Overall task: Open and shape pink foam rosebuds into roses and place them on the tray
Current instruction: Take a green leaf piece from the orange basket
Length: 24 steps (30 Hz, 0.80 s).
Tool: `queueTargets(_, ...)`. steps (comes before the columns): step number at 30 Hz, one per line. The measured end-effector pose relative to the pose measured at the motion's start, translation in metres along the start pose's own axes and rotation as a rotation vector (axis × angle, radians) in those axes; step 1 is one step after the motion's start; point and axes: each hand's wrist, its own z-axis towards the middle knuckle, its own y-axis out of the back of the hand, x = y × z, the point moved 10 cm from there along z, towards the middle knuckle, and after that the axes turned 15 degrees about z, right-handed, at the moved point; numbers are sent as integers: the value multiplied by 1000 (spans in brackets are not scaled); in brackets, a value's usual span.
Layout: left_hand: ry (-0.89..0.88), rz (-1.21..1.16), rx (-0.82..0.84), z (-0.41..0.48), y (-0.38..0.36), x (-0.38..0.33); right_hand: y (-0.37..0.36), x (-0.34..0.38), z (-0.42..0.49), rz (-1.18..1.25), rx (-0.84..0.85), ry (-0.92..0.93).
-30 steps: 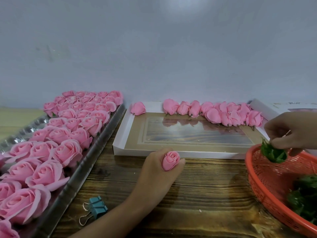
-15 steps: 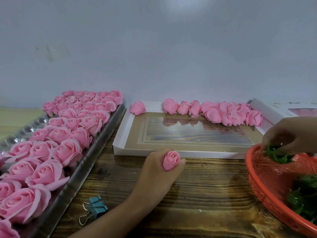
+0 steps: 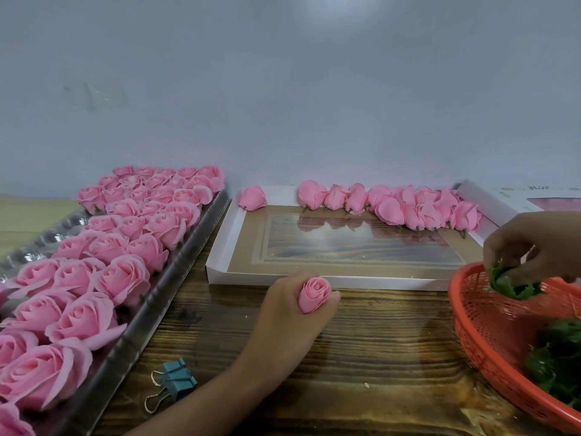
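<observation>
Left hand [image 3: 283, 316] grips a rosebud [image 3: 313, 294]; right hand [image 3: 534, 243] pinches green leaves [image 3: 509, 284] in the orange mesh basket [image 3: 490, 341]; shiny tray [image 3: 151, 313] far left, packed with roses [image 3: 122, 278].

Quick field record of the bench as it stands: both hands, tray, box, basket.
left hand: grips one closed bud, upright
right hand: pinches a leaf over the basket rim
tray: left, packed with opened roses
box: centre, loose buds along its far edge
basket: orange, right, holds more leaves
clip: blue, on table beside tray

Wooden table [image 3: 377, 357]: tray [image 3: 151, 313], box lid [image 3: 232, 221], basket [image 3: 490, 347], binder clip [image 3: 176, 380].
</observation>
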Motion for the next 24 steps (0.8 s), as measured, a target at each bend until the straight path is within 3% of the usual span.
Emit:
queueTargets(7,-4,-10,-13,1,1,-2,21,8,-2,51,-201,44)
queueTargets(16,-12,13,-2,0,1,-2,19,2,-4,-45,-109,-53)
queueTargets(24,-13,3,4,0,0,-2,13,-17,-7,28,-42,-165)
